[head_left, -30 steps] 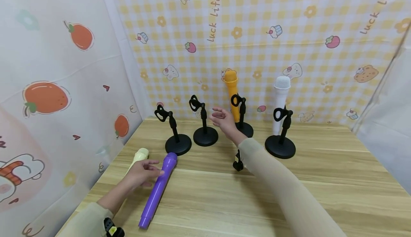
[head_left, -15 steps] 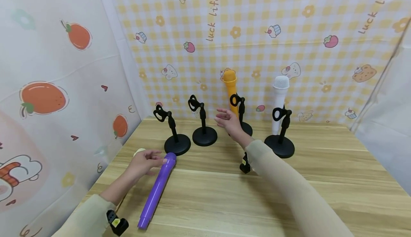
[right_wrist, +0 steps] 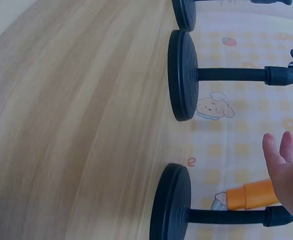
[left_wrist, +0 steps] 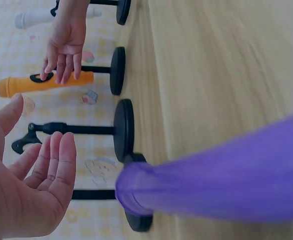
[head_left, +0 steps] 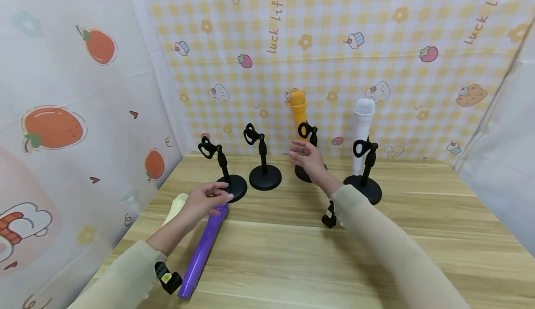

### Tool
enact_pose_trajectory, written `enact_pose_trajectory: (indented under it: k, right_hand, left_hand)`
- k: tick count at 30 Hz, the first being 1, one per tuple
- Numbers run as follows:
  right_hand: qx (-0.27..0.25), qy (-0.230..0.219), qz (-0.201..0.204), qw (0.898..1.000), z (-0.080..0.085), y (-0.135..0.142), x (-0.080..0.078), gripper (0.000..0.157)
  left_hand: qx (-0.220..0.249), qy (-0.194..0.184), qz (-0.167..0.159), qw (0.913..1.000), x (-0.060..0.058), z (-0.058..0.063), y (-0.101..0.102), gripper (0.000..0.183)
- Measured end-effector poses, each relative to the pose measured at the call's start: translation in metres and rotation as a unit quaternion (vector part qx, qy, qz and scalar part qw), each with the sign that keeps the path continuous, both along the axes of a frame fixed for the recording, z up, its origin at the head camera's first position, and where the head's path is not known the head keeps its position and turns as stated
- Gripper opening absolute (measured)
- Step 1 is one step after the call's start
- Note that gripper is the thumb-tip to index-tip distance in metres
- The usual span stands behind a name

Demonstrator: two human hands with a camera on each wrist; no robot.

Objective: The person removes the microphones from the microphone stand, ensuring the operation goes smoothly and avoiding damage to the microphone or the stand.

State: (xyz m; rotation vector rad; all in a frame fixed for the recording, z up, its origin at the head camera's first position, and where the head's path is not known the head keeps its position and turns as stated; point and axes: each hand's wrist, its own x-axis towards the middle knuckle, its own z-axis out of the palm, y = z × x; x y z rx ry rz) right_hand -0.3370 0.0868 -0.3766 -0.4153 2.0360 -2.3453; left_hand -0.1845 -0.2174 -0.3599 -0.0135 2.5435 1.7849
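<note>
My left hand point(head_left: 205, 199) hovers with loosely bent fingers over the head end of a purple microphone point(head_left: 202, 255), which lies on the wooden table. Partly behind that forearm lies a pale yellow microphone point(head_left: 177, 205). My right hand point(head_left: 310, 159), its fingers relaxed and holding nothing, is in front of the stand that carries an orange microphone point(head_left: 298, 107). In the left wrist view, this orange microphone point(left_wrist: 46, 85) passes behind the right fingers at the clip. A white microphone point(head_left: 363, 118) stands upright at the rightmost stand point(head_left: 368, 160).
Two black stands with bare ring clips, the far-left stand point(head_left: 223, 165) and the second stand point(head_left: 263, 160), stand left of the orange microphone. A patterned cloth point(head_left: 334, 16) hangs behind the wooden table point(head_left: 284, 262), and another cloth point(head_left: 83, 174) closes off the left side.
My left hand has moved forward and right, from beside the purple microphone to over its head end. My right hand has drifted right, away from the second stand, toward the orange microphone's stand.
</note>
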Motion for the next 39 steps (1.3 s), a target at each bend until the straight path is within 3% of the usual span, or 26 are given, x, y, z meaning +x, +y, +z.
enact_pose_trajectory:
  k: [9, 18, 27, 32, 39]
  right_hand:
    - [0.004, 0.006, -0.034, 0.999, 0.001, 0.018, 0.000, 0.045]
    - [0.042, 0.020, -0.099, 0.994, 0.002, 0.036, 0.001, 0.041]
    - [0.044, 0.024, -0.133, 0.990, 0.003, 0.046, -0.008, 0.042]
    - [0.057, 0.015, -0.128, 0.990, 0.001, 0.048, -0.013, 0.046]
    - [0.046, 0.009, -0.142, 0.989, 0.000, 0.049, -0.023, 0.051]
  left_hand:
    - [0.021, 0.031, -0.030, 0.9989, -0.017, 0.012, 0.035, 0.052]
    - [0.013, 0.071, -0.068, 0.9950, -0.039, 0.025, 0.070, 0.053]
    - [0.034, 0.116, -0.080, 0.9894, -0.069, 0.033, 0.103, 0.048]
    - [0.046, 0.125, -0.075, 0.9882, -0.088, 0.036, 0.118, 0.049]
    - [0.037, 0.137, -0.036, 0.9893, -0.114, 0.041, 0.136, 0.048]
